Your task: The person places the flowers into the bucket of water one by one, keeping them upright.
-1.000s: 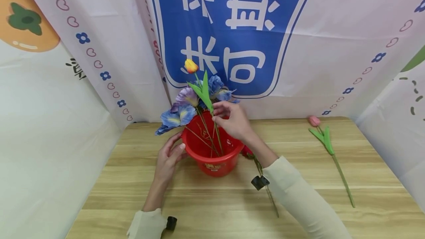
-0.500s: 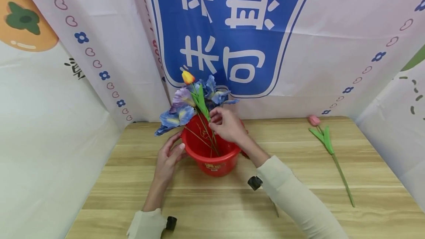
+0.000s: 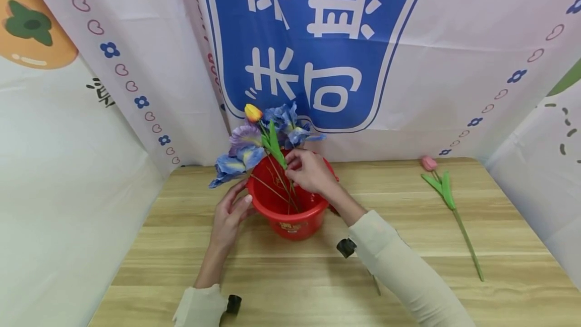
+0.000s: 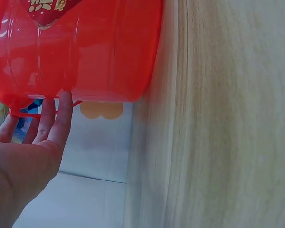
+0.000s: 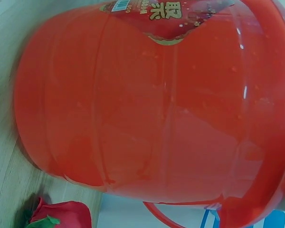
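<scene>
My right hand (image 3: 308,170) pinches the stem of a yellow-orange tulip (image 3: 253,112), just under its green leaves, over the mouth of a red bucket (image 3: 295,226). The tulip leans left, its stem down inside the bucket. Blue irises (image 3: 288,122) and a purple bloom (image 3: 245,138) lean out over the far and left rim. At the bucket's left side, my left hand (image 3: 230,216) touches the wall close to the rim; the left wrist view shows the fingers (image 4: 61,121) fairly straight, tips against the plastic. In the right wrist view, the right hand is out of frame.
A pink tulip (image 3: 428,163) lies on the wooden table (image 3: 181,261) to the right. Beside the bucket's base lies a red rose (image 5: 64,216), mostly hidden under the right forearm in the head view. A printed cloth (image 3: 408,100) hangs behind the table.
My right hand has lowered the yellow-orange tulip and moved it slightly left, so its bloom now sits beside the irises. The left hand has stayed at the bucket.
</scene>
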The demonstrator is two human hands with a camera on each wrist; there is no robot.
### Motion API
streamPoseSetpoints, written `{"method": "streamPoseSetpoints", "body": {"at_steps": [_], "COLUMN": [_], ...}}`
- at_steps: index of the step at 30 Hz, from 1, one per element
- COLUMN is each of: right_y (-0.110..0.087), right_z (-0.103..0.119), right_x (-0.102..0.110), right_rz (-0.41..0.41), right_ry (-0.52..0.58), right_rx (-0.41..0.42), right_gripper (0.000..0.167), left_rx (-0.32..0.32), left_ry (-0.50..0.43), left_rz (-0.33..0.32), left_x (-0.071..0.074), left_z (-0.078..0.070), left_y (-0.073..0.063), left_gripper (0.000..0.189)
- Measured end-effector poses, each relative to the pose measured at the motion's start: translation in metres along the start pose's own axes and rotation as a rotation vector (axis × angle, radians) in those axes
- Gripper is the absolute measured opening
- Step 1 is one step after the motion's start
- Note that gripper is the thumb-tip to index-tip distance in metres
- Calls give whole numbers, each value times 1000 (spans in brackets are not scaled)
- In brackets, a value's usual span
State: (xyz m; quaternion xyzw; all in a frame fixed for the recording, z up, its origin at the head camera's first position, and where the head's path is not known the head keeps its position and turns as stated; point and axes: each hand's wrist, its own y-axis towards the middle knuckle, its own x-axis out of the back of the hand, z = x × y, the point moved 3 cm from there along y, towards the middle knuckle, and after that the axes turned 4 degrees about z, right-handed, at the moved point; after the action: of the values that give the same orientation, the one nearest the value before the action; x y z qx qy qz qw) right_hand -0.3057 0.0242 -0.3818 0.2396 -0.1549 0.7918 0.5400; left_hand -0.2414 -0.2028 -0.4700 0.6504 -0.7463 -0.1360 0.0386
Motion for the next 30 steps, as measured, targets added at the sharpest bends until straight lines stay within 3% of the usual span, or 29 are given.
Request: {"method": "streamPoseSetpoints", "body": {"at_steps": [8,16,25,30], "right_y": [-5,-25,-59,-81], "right_z": [0,9,8,2], "right_x": [4,11,32,54], "right_rz": [-44,-57,-96,-155], "right_ry": [-2,40,88,131], "right_rx": [-25,-60,-21,-35], "right_gripper": [26,30,35,35], "left_rx": [-39,-92,-172,-180], "left_ry": [-8,-21,29,74], "left_rz": [-55,-137,-137,-134], "left_x": [-4,-7,-9,-9], "left_z": [1,0,-3,-4], "left_y": [-2,-5,-8,-9], "left_gripper": [48,44,40,42]}}
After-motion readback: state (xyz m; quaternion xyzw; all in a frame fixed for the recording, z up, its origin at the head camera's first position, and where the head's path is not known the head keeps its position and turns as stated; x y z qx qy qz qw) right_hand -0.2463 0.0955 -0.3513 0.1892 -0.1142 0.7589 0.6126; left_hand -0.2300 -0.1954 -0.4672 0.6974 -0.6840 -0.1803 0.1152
